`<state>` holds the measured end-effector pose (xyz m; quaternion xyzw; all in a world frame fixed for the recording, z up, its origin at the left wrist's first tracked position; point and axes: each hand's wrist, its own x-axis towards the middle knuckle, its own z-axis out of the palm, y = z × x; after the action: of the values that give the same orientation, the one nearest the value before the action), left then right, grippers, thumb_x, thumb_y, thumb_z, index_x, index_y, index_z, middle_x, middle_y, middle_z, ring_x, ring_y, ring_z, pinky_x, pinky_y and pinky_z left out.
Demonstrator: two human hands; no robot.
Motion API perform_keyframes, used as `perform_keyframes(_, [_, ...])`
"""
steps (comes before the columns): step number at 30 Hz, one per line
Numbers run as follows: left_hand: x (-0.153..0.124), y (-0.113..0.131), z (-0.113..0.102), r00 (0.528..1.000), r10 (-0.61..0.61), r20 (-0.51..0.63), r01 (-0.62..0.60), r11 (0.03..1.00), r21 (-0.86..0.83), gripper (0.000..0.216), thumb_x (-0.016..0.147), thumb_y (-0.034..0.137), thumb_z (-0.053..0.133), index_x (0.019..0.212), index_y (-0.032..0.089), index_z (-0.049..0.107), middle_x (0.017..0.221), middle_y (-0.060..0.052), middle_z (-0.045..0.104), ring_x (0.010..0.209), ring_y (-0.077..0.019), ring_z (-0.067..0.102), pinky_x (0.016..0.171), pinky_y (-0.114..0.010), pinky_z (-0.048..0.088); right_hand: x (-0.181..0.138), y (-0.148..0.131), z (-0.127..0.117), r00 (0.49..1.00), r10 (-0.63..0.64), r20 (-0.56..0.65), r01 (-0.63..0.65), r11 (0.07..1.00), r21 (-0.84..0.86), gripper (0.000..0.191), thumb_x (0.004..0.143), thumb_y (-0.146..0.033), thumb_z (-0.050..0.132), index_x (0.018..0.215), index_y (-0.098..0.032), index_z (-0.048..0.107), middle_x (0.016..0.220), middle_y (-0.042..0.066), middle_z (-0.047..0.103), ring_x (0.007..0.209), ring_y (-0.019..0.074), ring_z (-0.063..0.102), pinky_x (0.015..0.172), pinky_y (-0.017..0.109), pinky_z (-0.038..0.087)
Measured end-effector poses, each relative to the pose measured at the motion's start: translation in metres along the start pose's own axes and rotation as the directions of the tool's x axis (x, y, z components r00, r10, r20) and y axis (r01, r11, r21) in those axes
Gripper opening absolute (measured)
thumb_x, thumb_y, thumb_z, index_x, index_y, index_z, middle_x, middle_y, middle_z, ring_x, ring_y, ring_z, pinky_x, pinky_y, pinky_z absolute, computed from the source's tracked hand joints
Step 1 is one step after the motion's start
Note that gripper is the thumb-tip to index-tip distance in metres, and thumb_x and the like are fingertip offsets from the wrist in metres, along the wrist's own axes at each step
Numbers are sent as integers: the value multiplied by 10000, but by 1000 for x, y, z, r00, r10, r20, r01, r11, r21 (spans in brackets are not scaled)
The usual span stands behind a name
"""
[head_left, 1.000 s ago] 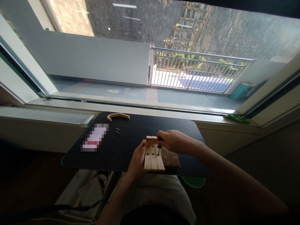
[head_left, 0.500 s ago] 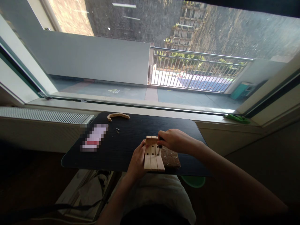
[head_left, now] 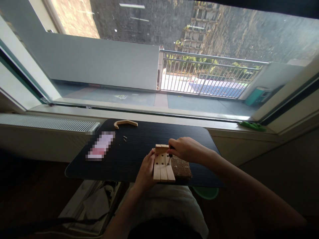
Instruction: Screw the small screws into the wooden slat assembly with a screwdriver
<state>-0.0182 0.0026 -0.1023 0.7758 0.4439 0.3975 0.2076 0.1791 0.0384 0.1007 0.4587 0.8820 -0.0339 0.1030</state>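
A pale wooden slatted piece (head_left: pixel 163 166) with several small holes lies near the front edge of a black table (head_left: pixel 129 156). My left hand (head_left: pixel 146 169) grips its left side, fingers closed on the wood. My right hand (head_left: pixel 183 149) is closed round a small dark-handled tool (head_left: pixel 169 157), whose tip points down onto the right slat. A brown perforated board (head_left: pixel 181 168) lies just right of the slats, partly under my right hand.
A curved wooden piece (head_left: pixel 125 123) lies at the table's back left. Two tiny screws (head_left: pixel 124 138) sit near the middle left, beside a blurred white and red packet (head_left: pixel 100 149). A radiator (head_left: pixel 47 122) and a window sill run behind the table.
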Motion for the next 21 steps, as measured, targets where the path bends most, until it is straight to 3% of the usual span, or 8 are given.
perform_keyframes(12, [0, 2, -1, 1000, -19, 13, 19, 1000, -4, 575, 828, 290, 652, 1361, 146, 490, 1565, -229, 372, 1455, -363, 365, 1151, -544, 386, 0, -3, -3, 1000, 1, -5, -1, 997, -73, 342, 1034, -466, 445, 1006, -174, 620, 808, 87, 743, 733, 243, 708, 526, 297, 286])
perform_keyframes(21, [1, 1, 2, 999, -2, -33, 0, 999, -47, 602, 823, 318, 671, 1381, 155, 515, 1557, -211, 399, 1436, -379, 391, 1134, -553, 402, 1, -5, -7, 1000, 9, 2, -9, 991, -134, 349, 1012, -473, 503, 983, -168, 667, 791, 95, 747, 760, 253, 717, 533, 288, 294])
